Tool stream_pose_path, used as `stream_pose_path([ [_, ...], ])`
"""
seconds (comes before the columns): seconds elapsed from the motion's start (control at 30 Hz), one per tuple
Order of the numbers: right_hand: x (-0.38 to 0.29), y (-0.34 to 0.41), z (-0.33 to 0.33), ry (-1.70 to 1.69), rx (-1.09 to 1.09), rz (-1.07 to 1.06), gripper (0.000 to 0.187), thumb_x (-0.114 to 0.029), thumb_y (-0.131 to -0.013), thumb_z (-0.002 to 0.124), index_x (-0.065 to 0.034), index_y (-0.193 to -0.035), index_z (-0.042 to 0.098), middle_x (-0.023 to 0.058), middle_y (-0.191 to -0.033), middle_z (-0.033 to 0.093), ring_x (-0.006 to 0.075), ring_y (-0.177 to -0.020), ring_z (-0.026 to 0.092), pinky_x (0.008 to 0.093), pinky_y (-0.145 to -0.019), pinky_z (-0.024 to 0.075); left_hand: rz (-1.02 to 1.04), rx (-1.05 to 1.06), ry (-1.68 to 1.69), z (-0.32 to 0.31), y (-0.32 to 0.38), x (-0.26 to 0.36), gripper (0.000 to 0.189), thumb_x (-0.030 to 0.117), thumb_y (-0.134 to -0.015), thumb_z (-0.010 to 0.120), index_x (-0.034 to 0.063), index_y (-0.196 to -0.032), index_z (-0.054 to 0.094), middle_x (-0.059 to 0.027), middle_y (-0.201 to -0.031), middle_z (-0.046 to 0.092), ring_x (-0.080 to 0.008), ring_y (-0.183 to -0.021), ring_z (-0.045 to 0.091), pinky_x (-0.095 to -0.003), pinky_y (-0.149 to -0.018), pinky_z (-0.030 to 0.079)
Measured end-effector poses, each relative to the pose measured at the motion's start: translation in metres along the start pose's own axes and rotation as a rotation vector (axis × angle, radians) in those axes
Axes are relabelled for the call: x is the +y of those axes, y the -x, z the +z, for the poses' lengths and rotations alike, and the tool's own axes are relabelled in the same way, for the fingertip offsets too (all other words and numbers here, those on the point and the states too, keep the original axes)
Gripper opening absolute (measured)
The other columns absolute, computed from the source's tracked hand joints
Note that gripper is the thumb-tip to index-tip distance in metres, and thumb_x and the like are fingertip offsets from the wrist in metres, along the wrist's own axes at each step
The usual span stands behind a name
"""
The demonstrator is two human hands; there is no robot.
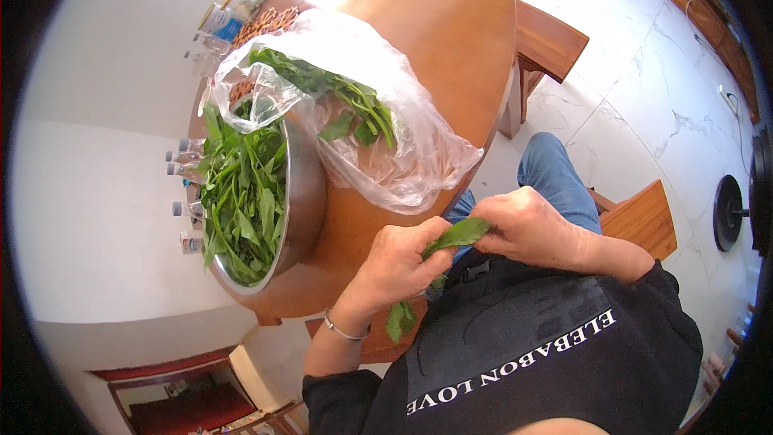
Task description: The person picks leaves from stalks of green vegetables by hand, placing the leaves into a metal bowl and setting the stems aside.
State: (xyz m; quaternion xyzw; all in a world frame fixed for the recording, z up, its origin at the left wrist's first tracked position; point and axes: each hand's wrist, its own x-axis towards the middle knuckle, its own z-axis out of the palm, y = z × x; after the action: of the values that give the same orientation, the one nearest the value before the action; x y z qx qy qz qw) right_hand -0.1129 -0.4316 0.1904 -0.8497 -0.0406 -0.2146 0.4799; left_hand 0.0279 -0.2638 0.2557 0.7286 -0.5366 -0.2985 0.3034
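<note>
My left hand [401,263], with a silver bangle on its wrist, grips a leafy green stem [457,235]. Part of the greens hangs below that fist, over my lap. At the upper end of the leaf, the fingers of my right hand [524,223] pinch it; their tips are partly hidden. Ahead lies a clear plastic bag [416,175] holding a loose bunch of leafy greens [356,99] with pale green stems. To its left, a stainless steel basin [305,193] is heaped with more leafy greens [244,205].
Everything sits on a round wooden table [459,42]. Several capped plastic bottles [190,157] line its far left edge, near a woven mat [266,24] and a tin [214,19]. Wooden stools [549,36] stand on the marble-look floor [640,109] to the right.
</note>
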Motion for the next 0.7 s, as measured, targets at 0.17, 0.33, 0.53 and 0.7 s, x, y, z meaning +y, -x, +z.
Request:
stream_pose_path([
  [0.17,-0.012,-0.002,0.003,-0.034,-0.164,-0.091,0.02,-0.006,-0.076,0.069,-0.0021,-0.093,0.06,0.0138,-0.078,0.063,0.0337,-0.07,0.064,0.0413,-0.061,0.0506,-0.042,-0.001,-0.092,0.005,0.015,-0.01,0.016,0.016,-0.078,0.065,0.0034,-0.087,0.059,-0.0204,-0.067,0.059,-0.0381,-0.063,0.062,-0.0437,-0.056,0.047],
  [0.33,-0.02,-0.003,0.004,0.098,-0.212,-0.156,0.013,-0.006,-0.08,0.061,-0.0032,-0.087,0.051,0.0146,-0.073,0.059,0.0365,-0.065,0.061,0.0444,-0.057,0.0502,-0.013,0.036,-0.219,0.011,0.022,-0.004,0.016,0.017,-0.078,0.063,0.0039,-0.085,0.058,-0.0197,-0.067,0.059,-0.0388,-0.063,0.061,-0.0458,-0.057,0.048],
  [0.53,-0.028,-0.009,0.013,0.208,-0.288,-0.182,0.015,-0.007,-0.078,0.063,-0.0039,-0.083,0.049,0.0117,-0.069,0.058,0.0317,-0.062,0.062,0.0422,-0.054,0.05,-0.042,0.166,-0.382,0.022,0.041,0.004,0.017,0.016,-0.078,0.066,0.0041,-0.082,0.055,-0.0184,-0.067,0.058,-0.0391,-0.064,0.061,-0.0463,-0.055,0.046],
  [0.7,-0.023,-0.012,0.033,0.038,-0.197,-0.114,0.01,-0.008,-0.087,0.062,-0.0024,-0.087,0.054,0.0107,-0.068,0.062,0.0277,-0.059,0.065,0.0373,-0.052,0.051,-0.038,0.32,-0.219,0.025,0.054,-0.003,0.015,0.014,-0.08,0.063,0.002,-0.079,0.053,-0.0156,-0.062,0.055,-0.0332,-0.055,0.055,-0.0395,-0.052,0.045],
])
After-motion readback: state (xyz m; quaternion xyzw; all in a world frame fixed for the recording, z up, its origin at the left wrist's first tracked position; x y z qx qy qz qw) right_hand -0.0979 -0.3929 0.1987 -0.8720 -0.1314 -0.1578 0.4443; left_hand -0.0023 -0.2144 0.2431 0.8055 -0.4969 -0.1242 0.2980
